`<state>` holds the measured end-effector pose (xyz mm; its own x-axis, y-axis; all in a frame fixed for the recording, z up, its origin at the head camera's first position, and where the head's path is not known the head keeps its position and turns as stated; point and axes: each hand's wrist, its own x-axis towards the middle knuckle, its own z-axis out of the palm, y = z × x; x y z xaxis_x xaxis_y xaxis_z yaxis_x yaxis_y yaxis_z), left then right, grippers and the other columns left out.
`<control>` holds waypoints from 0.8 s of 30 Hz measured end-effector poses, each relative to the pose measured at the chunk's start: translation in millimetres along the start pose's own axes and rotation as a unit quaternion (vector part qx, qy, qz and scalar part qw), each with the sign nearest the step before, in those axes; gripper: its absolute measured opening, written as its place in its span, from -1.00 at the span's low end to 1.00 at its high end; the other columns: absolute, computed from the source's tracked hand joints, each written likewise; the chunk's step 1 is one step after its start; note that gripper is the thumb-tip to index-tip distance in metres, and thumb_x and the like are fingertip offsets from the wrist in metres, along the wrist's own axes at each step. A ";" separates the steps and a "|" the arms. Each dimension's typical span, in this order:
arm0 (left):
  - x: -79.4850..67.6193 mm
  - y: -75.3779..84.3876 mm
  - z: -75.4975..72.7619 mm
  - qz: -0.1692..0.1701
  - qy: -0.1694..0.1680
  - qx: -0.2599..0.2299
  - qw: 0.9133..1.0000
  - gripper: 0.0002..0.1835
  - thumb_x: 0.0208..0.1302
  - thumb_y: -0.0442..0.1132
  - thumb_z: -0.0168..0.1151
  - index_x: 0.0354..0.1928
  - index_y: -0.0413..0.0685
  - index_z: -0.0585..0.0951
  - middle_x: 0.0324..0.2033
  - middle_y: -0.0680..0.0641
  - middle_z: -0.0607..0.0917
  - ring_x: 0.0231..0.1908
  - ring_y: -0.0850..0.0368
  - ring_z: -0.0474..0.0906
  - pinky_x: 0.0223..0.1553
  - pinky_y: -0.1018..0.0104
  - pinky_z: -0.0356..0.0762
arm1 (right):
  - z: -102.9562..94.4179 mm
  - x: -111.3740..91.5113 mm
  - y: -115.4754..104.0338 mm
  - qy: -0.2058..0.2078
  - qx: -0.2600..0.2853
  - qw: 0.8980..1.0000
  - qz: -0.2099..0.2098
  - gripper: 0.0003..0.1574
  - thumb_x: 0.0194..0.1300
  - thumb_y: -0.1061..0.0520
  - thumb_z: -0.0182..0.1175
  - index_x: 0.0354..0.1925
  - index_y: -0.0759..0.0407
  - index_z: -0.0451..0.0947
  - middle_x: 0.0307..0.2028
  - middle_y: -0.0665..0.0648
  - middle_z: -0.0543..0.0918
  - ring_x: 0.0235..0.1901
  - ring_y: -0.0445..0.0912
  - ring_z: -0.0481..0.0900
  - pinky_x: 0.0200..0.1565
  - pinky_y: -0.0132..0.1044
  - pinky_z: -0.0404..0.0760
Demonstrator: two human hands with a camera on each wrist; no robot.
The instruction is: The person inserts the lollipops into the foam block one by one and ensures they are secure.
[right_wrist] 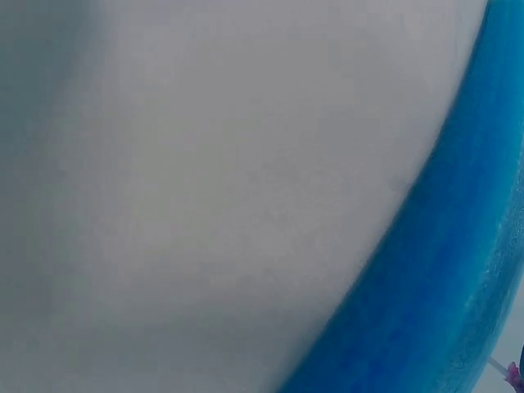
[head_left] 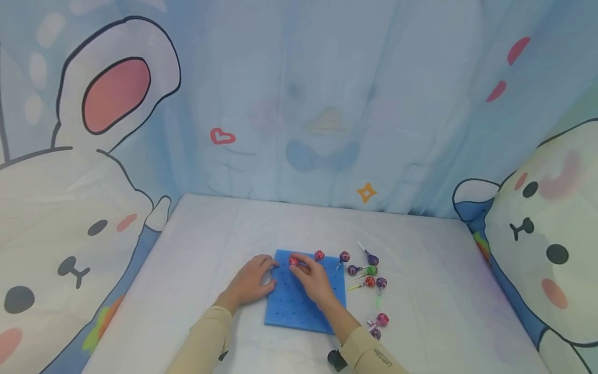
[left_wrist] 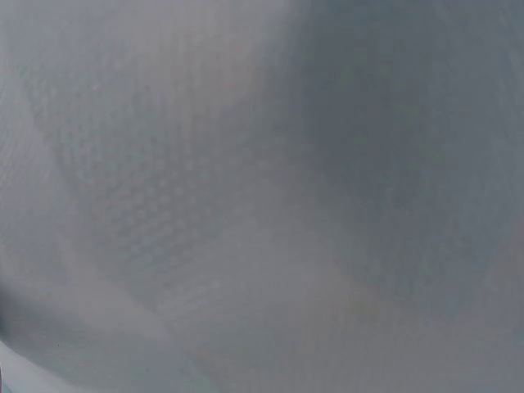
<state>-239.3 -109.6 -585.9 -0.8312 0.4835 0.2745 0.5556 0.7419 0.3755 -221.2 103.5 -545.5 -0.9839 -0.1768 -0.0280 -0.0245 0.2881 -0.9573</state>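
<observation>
A blue foam board [head_left: 299,311] with rows of small holes lies on the white-covered table. My right hand [head_left: 314,280] reaches over it and pinches a red-wrapped lollipop [head_left: 293,261] near the back left corner; its stick is hidden. Another red lollipop [head_left: 319,255] shows at the board's back edge, just beyond that hand. Along the left edge, my left hand [head_left: 252,279] rests with relaxed fingers, the fingertips right at the board. In the right wrist view the board's blue side [right_wrist: 426,262] curves past pale cloth. Only blurred grey fabric fills the left wrist view.
Several wrapped lollipops lie right of the board, among them a green one [head_left: 371,270], an orange-red one [head_left: 370,281] and a pink one [head_left: 382,319]. A purple one [head_left: 372,259] lies farther back. Behind the table hangs a light blue cartoon curtain [head_left: 327,78].
</observation>
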 end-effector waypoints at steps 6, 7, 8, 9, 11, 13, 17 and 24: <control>-0.2 0.2 -0.6 0.000 -0.004 -0.005 1.000 -0.54 0.19 0.02 0.23 0.12 0.06 0.53 0.07 0.00 0.54 0.16 0.07 0.44 0.26 0.17 0.36 | 0.4 4.2 1.8 0.001 -0.041 0.999 -0.019 -0.53 0.37 0.00 0.21 0.21 0.05 0.53 0.19 0.17 0.56 0.18 0.08 0.53 0.11 -0.15 0.54; -0.2 0.3 -0.6 -0.002 -0.006 -0.006 1.000 -0.54 0.20 0.02 0.23 0.12 0.06 0.53 0.07 0.00 0.54 0.17 0.07 0.43 0.26 0.16 0.36 | 0.4 4.1 1.5 0.001 -0.045 0.999 -0.018 -0.52 0.38 -0.02 0.20 0.21 0.04 0.52 0.19 0.17 0.56 0.17 0.08 0.54 0.11 -0.15 0.54; -0.3 0.3 -0.5 -0.004 -0.008 -0.006 1.000 -0.54 0.20 0.02 0.23 0.12 0.06 0.53 0.08 0.00 0.54 0.17 0.06 0.43 0.27 0.16 0.35 | 0.4 3.9 1.0 0.001 -0.046 0.999 -0.016 -0.52 0.38 -0.02 0.20 0.22 0.04 0.52 0.19 0.17 0.56 0.17 0.08 0.54 0.11 -0.14 0.54; -0.3 0.4 -0.4 -0.006 -0.009 -0.007 1.000 -0.54 0.20 0.02 0.23 0.12 0.06 0.53 0.08 -0.01 0.54 0.17 0.06 0.43 0.27 0.15 0.35 | 0.3 3.6 0.6 0.001 -0.045 0.999 -0.013 -0.52 0.38 -0.02 0.20 0.22 0.04 0.52 0.20 0.17 0.56 0.17 0.08 0.53 0.11 -0.13 0.54; 0.3 0.4 0.3 -0.006 -0.008 -0.006 1.000 -0.55 0.20 0.02 0.22 0.12 0.06 0.53 0.08 -0.01 0.54 0.17 0.06 0.43 0.26 0.15 0.36 | -0.1 3.3 -0.3 0.003 -0.046 0.999 -0.010 -0.51 0.38 -0.03 0.19 0.23 0.04 0.51 0.20 0.18 0.56 0.17 0.08 0.53 0.11 -0.11 0.54; 0.6 0.0 1.4 -0.007 -0.008 -0.001 1.000 -0.55 0.21 0.02 0.22 0.12 0.07 0.53 0.08 0.00 0.54 0.17 0.07 0.43 0.26 0.15 0.36 | -0.4 2.7 -0.8 0.004 -0.043 0.999 -0.007 -0.51 0.39 -0.02 0.18 0.24 0.05 0.50 0.20 0.18 0.55 0.18 0.09 0.53 0.11 -0.10 0.54; 0.6 -1.4 3.8 -0.003 -0.005 0.005 1.000 -0.56 0.21 0.02 0.22 0.10 0.07 0.53 0.07 0.00 0.54 0.16 0.07 0.44 0.25 0.15 0.38 | 0.1 1.6 -0.3 0.008 -0.036 0.999 0.011 -0.50 0.38 -0.04 0.19 0.24 0.02 0.49 0.21 0.16 0.54 0.20 0.07 0.51 0.12 -0.10 0.52; 0.6 -1.6 3.8 -0.001 -0.001 0.006 1.000 -0.57 0.20 0.01 0.24 0.10 0.06 0.54 0.05 0.01 0.55 0.14 0.08 0.45 0.24 0.16 0.39 | -1.2 0.6 0.9 0.012 -0.019 1.000 0.003 -0.48 0.37 -0.01 0.21 0.25 0.02 0.49 0.23 0.15 0.53 0.22 0.06 0.49 0.12 -0.15 0.52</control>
<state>-240.8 -108.7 -589.6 -0.8322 0.4827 0.2727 0.5538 0.7483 0.3652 -222.0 104.7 -546.1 -0.9880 -0.1523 -0.0257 -0.0254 0.3241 -0.9457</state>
